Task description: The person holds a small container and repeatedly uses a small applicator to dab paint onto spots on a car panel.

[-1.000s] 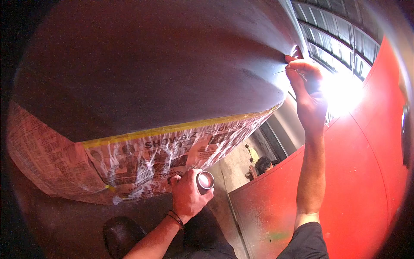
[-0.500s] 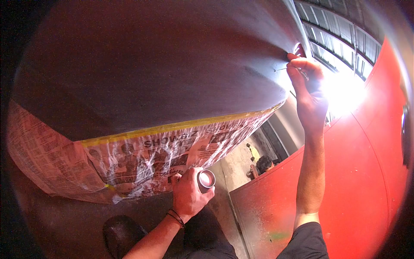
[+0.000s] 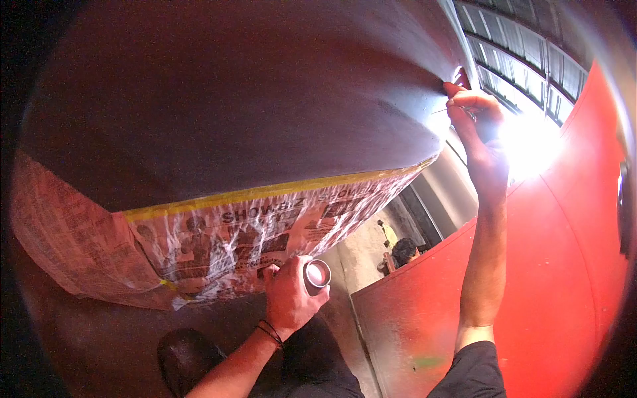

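My left hand [image 3: 290,298] is wrapped round a small round cup [image 3: 317,274] with pale contents, in front of the newspaper masking [image 3: 259,232]. Up at the right, my right hand [image 3: 479,129] pinches a thin, needle-like tool [image 3: 440,111] between thumb and fingers. Its tip points left toward the dark grey panel [image 3: 265,106], near the panel's right edge; whether it touches cannot be told. Yellow tape [image 3: 265,192] runs along the panel's lower edge, above the newspaper.
A large red panel [image 3: 531,265] fills the right side. A glaring light [image 3: 527,146] shines behind my right hand. Beyond the red panel's edge, another person's dark-haired head [image 3: 404,252] shows low down. Metal roofing [image 3: 524,60] is at the upper right.
My right hand has shifted slightly right, and the thin tool's tip has drawn back from the spot near the grey panel. My left hand with the cup has barely moved.
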`<state>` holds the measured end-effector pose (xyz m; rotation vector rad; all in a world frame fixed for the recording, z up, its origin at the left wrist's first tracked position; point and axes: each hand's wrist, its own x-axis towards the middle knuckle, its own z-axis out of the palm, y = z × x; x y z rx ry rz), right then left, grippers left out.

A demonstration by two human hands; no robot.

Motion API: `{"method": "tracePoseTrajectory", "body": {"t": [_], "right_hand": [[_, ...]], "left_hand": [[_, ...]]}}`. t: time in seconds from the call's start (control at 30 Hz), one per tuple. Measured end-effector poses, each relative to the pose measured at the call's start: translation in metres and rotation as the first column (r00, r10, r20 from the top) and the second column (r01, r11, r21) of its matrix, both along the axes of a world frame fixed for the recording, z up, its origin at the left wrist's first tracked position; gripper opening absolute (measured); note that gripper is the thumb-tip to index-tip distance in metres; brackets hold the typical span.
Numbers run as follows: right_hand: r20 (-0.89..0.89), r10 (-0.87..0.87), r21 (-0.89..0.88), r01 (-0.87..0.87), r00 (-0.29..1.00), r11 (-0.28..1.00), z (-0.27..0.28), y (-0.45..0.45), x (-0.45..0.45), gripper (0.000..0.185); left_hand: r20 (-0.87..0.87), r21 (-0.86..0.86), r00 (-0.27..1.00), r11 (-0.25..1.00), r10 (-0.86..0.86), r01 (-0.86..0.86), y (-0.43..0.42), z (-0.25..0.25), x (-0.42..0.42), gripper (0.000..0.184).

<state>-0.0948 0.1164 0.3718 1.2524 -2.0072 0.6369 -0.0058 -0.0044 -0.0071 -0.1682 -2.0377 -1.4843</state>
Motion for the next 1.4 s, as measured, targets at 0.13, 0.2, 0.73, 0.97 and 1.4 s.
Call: {"method": "tracePoseTrajectory", "body": {"t": [0.13, 0.2, 0.73, 0.97, 1.4], "right_hand": [[-0.037, -0.033, -0.025, 0.032, 0.999, 0.999, 0.003, -0.004, -0.001, 0.021], [-0.071, -0.042, -0.043, 0.039, 0.997, 0.998, 0.003, -0.008, -0.004, 0.021], [-0.128, -0.04, -0.085, 0.03, 0.991, 0.996, -0.001, -0.014, -0.007, 0.02], [-0.126, -0.027, -0.097, 0.015, 0.992, 0.995, -0.004, -0.016, -0.009, 0.02], [-0.145, -0.026, -0.114, 0.009, 0.989, 0.993, -0.008, -0.015, -0.012, 0.021]], "left_hand": [[-0.003, -0.008, 1.0, 1.0, -0.007, 0.007, 0.0, 0.0, 0.0, 0.068], [0.005, -0.011, 1.0, 1.0, -0.012, 0.012, 0.001, -0.003, -0.002, 0.069], [0.026, -0.007, 0.999, 1.0, -0.022, 0.022, -0.006, 0.006, 0.0, 0.062], [-0.005, -0.014, 1.0, 1.0, -0.006, 0.006, -0.004, 0.003, -0.001, 0.065], [0.027, -0.004, 0.999, 1.0, -0.026, 0.026, -0.004, 0.004, -0.002, 0.064]]}}
